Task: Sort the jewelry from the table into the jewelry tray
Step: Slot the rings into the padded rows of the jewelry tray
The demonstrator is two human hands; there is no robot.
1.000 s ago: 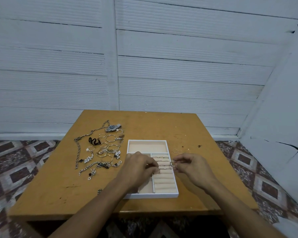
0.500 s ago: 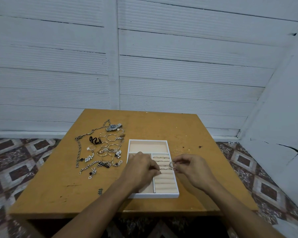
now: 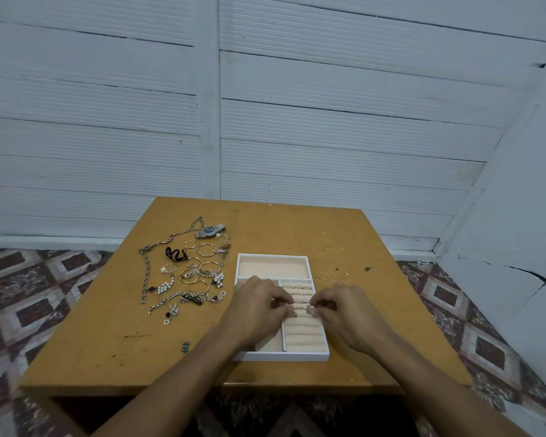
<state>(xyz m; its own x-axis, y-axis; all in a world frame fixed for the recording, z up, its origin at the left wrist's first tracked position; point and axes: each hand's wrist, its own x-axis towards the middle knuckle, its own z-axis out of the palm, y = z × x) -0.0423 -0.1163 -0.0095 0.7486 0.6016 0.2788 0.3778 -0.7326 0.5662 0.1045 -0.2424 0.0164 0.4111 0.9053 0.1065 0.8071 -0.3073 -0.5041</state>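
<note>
While the right hand (image 3: pixel 344 316) pinches a small silver ring (image 3: pixel 311 309) between thumb and forefinger tips, other fingers loosely curled, the ring sits right over the padded ring rolls of the white rectangular jewelry tray with beige lining (image 3: pixel 281 356). Left hand (image 3: pixel 259 310) is just left of that pinch, fingers curled down onto the same rolls. A dark-stoned ring (image 3: pixel 293 313) lies at its fingertips; cannot tell if held or only touched.

Progress: early. A few seated rings (image 3: pixel 297 288) already sit in the rolls beyond the pinch; the far plain compartment looks bare. Left to sort: thin loose gold rings (image 3: pixel 327 276) on the brown wooden table (image 3: pixel 297 225), beyond and right of the pinch. Well left of both hands is the big pile: silver wristwatch (image 3: pixel 209 231), chain necklaces (image 3: pixel 145 279), pearl earrings (image 3: pixel 164 287), wire hoops (image 3: pixel 206 249).

Tray long axis runs away from the person; rolls lie crosswise. Held ring is too small to read which way it faces.
</note>
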